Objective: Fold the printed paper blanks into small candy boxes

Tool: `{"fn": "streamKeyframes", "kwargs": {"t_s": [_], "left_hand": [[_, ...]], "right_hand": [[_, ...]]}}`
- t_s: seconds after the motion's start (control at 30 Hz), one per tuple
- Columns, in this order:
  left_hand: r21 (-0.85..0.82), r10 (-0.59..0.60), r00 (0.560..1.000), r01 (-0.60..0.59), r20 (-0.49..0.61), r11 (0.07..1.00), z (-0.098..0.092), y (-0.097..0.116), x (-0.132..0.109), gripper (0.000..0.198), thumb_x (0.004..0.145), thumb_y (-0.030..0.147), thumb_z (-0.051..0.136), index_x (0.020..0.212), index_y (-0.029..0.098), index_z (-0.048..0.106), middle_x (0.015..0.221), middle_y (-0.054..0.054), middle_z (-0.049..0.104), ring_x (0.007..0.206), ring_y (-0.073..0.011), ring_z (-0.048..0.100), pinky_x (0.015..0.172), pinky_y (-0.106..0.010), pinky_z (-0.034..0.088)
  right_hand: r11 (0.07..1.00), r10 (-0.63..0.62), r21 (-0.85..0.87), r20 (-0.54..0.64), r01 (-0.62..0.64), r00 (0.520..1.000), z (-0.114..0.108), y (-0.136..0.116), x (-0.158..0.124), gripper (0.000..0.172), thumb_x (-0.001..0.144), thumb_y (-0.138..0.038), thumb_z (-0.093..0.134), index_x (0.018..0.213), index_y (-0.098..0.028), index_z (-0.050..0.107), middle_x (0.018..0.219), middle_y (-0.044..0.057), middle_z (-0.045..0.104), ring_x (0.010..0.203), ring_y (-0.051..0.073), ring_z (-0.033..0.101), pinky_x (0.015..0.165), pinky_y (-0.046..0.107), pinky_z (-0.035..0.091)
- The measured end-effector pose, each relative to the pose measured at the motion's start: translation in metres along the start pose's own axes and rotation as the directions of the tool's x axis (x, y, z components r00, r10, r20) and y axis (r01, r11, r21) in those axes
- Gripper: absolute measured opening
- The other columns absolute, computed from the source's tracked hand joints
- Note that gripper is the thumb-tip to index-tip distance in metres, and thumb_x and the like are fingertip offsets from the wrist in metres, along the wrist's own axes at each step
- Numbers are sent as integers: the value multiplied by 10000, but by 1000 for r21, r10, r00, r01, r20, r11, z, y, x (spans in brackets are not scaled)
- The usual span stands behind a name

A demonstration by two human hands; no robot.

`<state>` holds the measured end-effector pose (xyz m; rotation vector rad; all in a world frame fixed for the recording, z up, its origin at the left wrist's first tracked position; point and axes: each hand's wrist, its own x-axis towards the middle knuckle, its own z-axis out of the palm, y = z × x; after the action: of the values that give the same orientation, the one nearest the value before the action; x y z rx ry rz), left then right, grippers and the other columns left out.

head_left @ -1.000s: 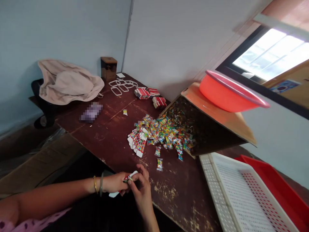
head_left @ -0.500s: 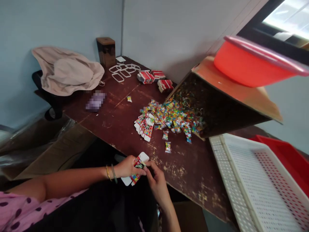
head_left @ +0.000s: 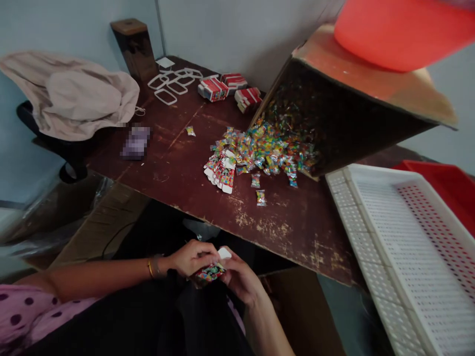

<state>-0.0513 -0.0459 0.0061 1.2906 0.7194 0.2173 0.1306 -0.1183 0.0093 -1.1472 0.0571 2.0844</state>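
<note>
Dim light leaves the carton interior deeply shadowed, while the basin looks blurred.

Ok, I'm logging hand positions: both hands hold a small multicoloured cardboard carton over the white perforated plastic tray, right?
Not over the white perforated plastic tray: the head view shows the left hand and right hand holding the small multicoloured cardboard carton over the black-clothed lap.
</note>
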Motion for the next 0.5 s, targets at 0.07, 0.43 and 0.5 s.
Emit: {"fn": "streamKeyframes", "kwargs": {"t_s": [0.07,0.43,0.5], "left_hand": [[-147,-101,992,90,-73,985,3,-4,-3,189,839,327,590,903,159,650,774,-2,648,707,-132,577,658,-233,424],[-678,-352,900,427,256,598,1,-23,-4,508,684,287,651,1179,179,611,1017,-76,696,858,-224,662,758,-333,479],[-650,-313,905,424,288,631,-2,-27,-6,595,645,226,678,1231,205,576,1045,-63,684,891,-217,653,784,-325,464]], "right_hand": [[995,-1,-102,31,4,1000,6,1,2,305,618,-217,815,890,-195,680,718,-36,583,542,62,476,485,162,388],[679,-367,-671,42,298,929,16,6,10,248,810,-447,679,905,-245,786,905,48,680,690,155,598,588,265,474],[679,-342,-681,36,273,939,12,8,12,267,800,-461,690,925,-245,784,862,43,676,624,142,576,531,253,458]]}}
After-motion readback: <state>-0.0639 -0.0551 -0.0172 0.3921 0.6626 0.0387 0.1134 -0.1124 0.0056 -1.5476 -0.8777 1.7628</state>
